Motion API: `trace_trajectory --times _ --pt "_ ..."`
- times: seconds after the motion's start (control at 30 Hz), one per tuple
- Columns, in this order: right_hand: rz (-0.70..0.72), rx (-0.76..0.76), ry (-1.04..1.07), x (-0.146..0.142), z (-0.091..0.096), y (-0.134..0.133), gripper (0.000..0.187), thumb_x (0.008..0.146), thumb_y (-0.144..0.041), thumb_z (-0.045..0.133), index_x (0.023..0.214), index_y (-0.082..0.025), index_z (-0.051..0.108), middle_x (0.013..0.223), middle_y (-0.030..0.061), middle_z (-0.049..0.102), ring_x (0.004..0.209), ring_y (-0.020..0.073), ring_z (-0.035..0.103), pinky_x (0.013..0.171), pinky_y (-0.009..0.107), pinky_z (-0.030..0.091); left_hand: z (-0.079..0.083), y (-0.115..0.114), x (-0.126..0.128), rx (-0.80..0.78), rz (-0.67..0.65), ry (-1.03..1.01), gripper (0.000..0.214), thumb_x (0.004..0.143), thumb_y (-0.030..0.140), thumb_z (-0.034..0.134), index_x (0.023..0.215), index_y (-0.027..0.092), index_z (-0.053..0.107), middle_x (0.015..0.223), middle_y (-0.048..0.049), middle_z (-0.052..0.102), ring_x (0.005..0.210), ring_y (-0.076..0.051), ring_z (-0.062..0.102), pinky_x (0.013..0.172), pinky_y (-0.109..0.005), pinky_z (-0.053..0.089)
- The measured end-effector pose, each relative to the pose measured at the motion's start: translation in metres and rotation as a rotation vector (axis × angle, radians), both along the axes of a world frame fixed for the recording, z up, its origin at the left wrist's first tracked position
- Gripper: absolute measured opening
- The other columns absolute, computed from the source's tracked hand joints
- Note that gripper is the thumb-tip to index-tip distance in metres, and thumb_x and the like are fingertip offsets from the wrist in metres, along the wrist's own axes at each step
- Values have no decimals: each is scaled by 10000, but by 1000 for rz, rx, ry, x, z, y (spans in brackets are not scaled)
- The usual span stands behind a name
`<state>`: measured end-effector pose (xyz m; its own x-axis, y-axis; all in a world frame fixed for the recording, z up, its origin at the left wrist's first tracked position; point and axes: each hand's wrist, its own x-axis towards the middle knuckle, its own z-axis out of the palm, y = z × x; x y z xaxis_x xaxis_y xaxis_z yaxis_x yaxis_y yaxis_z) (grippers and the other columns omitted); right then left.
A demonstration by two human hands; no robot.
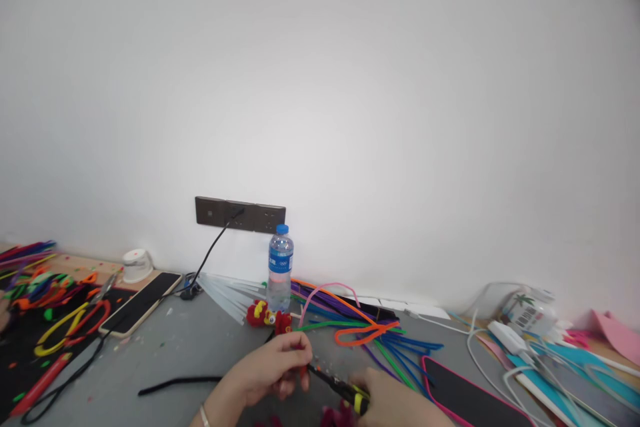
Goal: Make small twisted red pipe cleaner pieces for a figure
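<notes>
My left hand [280, 363] is closed at the lower middle, thumb and forefinger pinched on a small reddish piece [303, 370] mostly hidden by the fingers. My right hand [395, 397] grips black-and-yellow scissors [345, 388], whose dark tips reach the left fingertips. Just beyond the left hand lies a red and yellow fuzzy figure [270, 317] with a small eye. A black pipe cleaner [175, 382] runs to the left wrist, where its end is hidden. Dark pink fuzzy pieces [337, 415] show below the hands, cut off by the bottom edge.
A water bottle [281, 270] stands near the wall beside colourful pipe cleaners [400, 347]. Leftward are a phone [143, 303], yellow-and-red scissors [75, 330], a white tub [137, 265] and a black cable [213, 250]. Rightward lie a pink-edged phone [470, 393] and white cables [473, 347].
</notes>
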<state>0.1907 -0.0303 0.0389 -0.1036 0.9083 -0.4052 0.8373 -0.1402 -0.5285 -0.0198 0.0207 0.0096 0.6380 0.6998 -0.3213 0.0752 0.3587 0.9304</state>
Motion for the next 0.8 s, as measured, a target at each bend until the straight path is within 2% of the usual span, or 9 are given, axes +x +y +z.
trace_trajectory --times 0.23,0.43,0.6,0.8 --pt "50 -36 -12 -2 4 1 140 567 -228 619 676 -184 696 557 -18 612 516 125 522 453 203 309 5 -1 -2 50 41 52 366 705 519 660 772 216 468 606 82 473 466 -55 400 375 -169 183" --pt "33 -52 -41 -4 5 2 176 555 -211 602 696 -183 703 568 -16 612 522 127 524 453 203 298 6 -3 0 66 84 -15 360 698 499 686 769 205 490 638 70 452 572 -93 517 397 -153 307" --pt "36 -41 -14 -3 3 4 139 562 -197 618 682 -183 687 569 -24 603 537 128 519 470 205 310 2 -1 2 68 100 -74 379 694 505 703 764 197 493 629 75 457 566 -106 563 413 -165 368" --pt "51 -34 -10 1 -2 7 138 582 -187 603 691 -183 688 576 -28 584 536 127 503 465 219 281 -2 1 5 198 144 -75 373 704 498 700 743 183 504 609 71 480 535 -90 536 432 -170 353"
